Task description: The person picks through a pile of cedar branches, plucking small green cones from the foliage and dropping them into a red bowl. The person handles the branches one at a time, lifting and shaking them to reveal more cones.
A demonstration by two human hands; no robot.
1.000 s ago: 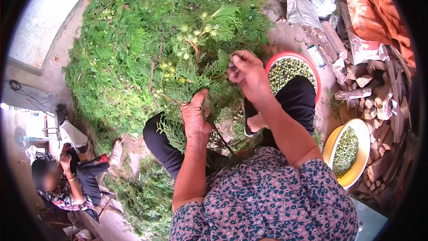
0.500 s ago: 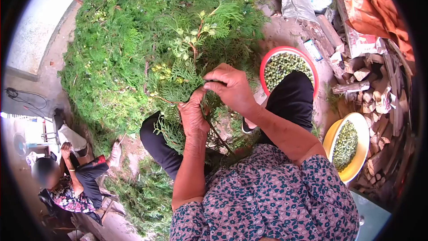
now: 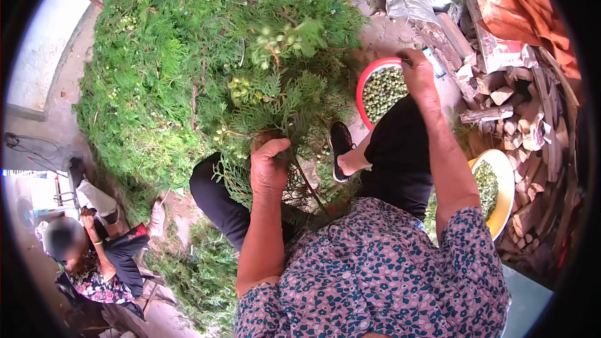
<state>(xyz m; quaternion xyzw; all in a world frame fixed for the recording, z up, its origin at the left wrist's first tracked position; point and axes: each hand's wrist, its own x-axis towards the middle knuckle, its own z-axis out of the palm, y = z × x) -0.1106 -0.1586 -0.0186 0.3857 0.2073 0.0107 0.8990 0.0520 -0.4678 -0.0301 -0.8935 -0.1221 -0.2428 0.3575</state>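
My left hand (image 3: 269, 166) is wrapped round the stem of a leafy green branch (image 3: 300, 97) with pale seed cones near its top. The branch's thin brown stem runs down between my knees. Over the upper right rim of a red-rimmed basin (image 3: 361, 91), which holds many small green cones, is my right hand (image 3: 418, 75). Its fingers are bent and dark in shadow, and whether anything is between them is hidden. Behind the held branch spreads a large heap of cut green branches (image 3: 150, 75).
A yellow basin (image 3: 506, 191) with green cones stands at the right, beside stacked firewood (image 3: 526, 144). Sacks (image 3: 410, 1) and an orange cloth (image 3: 523, 6) lie at the upper right. Another person (image 3: 103, 263) sits at the lower left. More cut branches (image 3: 203, 275) lie by my left leg.
My right hand has left the branch beside my left hand and moved right, to the red-rimmed basin. My left hand still holds the branch. The view has shifted slightly.
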